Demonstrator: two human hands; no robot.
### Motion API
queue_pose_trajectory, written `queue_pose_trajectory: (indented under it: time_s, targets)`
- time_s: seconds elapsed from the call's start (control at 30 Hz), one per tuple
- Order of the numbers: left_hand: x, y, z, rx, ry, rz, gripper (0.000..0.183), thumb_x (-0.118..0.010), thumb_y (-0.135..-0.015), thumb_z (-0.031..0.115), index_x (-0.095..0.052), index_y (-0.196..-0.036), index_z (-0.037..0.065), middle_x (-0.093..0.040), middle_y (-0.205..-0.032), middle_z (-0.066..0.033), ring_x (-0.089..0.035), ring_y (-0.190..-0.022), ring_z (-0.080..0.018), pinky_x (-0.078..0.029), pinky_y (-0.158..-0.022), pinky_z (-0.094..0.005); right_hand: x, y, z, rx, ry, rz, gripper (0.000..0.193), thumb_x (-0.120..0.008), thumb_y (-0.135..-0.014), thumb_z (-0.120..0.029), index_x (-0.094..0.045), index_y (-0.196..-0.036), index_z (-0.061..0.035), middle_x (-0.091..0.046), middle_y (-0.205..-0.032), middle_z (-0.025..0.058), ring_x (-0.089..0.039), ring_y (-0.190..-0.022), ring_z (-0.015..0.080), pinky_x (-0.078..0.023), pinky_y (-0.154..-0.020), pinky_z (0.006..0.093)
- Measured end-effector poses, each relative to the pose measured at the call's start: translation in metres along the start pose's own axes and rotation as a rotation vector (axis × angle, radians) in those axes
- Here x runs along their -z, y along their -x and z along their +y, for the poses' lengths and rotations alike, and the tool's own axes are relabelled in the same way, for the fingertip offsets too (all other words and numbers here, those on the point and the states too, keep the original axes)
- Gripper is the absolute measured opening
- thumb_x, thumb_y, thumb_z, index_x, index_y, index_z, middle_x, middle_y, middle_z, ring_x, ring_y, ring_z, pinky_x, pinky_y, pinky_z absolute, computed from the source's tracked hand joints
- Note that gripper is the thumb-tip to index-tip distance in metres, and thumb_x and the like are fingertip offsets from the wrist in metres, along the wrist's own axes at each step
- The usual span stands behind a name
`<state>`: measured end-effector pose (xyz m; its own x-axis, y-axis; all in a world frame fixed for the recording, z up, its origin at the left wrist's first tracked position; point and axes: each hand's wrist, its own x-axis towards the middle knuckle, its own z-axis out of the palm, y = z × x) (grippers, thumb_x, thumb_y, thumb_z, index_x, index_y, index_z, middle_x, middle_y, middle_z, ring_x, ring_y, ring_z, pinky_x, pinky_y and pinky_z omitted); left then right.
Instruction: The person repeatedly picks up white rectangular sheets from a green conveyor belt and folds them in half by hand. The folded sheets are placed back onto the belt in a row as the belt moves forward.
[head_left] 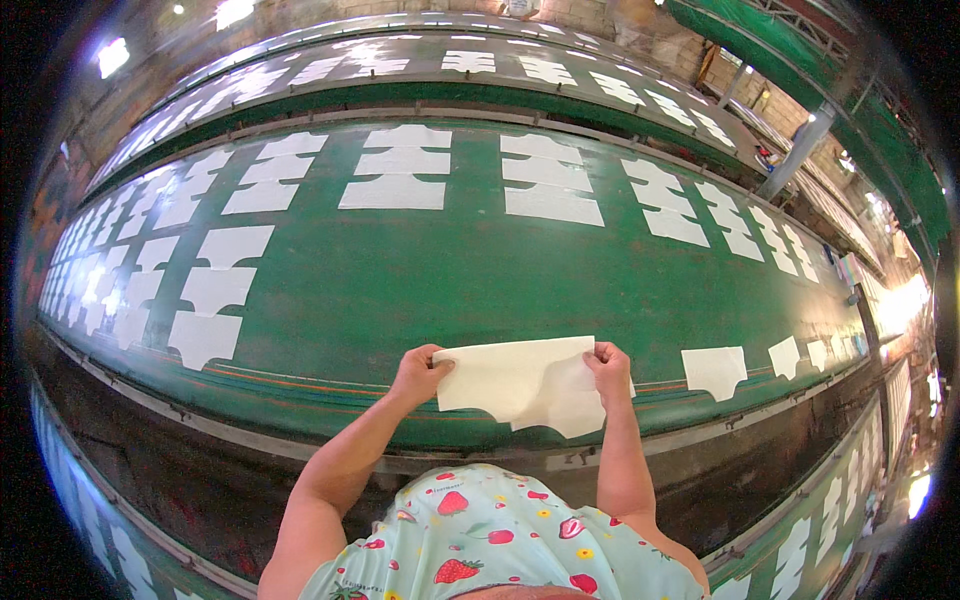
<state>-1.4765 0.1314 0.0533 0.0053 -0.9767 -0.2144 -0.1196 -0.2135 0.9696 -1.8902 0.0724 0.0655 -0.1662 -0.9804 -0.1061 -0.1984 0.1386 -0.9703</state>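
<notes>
Between my two hands hangs a white cut fabric panel (520,375), its top edge stretched nearly straight and its lower edge curved. My left hand (422,374) pinches the panel's upper left corner. At the upper right corner, my right hand (610,372) grips it between thumb and fingers. The panel is above the near edge of a long green table (380,270); I cannot tell whether its lower part touches the surface. To the right, a similar white panel (714,372) lies flat near the same edge.
Rows of white panels (395,165) lie across the table's far side, with more panels (207,335) at the left. Coloured lines (300,381) run along the near edge. Another panel-covered table (300,85) stands behind, and a metal post (800,150) rises at the right.
</notes>
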Motion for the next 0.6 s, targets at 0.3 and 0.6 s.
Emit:
queue_pose_trajectory:
  time_s: [0.3, 0.6]
  targets:
    - [-0.068, -0.023, -0.002, -0.118, -0.490, 0.293, 0.064, -0.081, -0.093, 0.009, -0.059, -0.153, 0.009, -0.068, -0.139, -0.0187, -0.074, -0.112, -0.0301, -0.061, -0.097, -0.0483, 0.025, -0.069, 0.032, 0.372, 0.711, 0.152, 0.027, -0.082, -0.091, -0.009, -0.079, -0.117, -0.0038, -0.077, -0.114, 0.0140, -0.075, -0.104, 0.0281, -0.060, -0.091, 0.0439]
    - [-0.120, -0.002, 0.007, -0.630, -1.062, -0.236, 0.070, -0.074, -0.098, 0.047, -0.058, -0.156, 0.010, -0.044, -0.172, -0.0182, -0.035, -0.162, -0.0440, -0.028, -0.133, -0.0577, 0.012, -0.090, 0.035, 0.190, 1.043, 0.110, 0.027, -0.085, -0.090, -0.033, -0.081, -0.105, -0.0110, -0.075, -0.110, 0.0132, -0.075, -0.104, 0.0359, -0.061, -0.090, 0.0525]
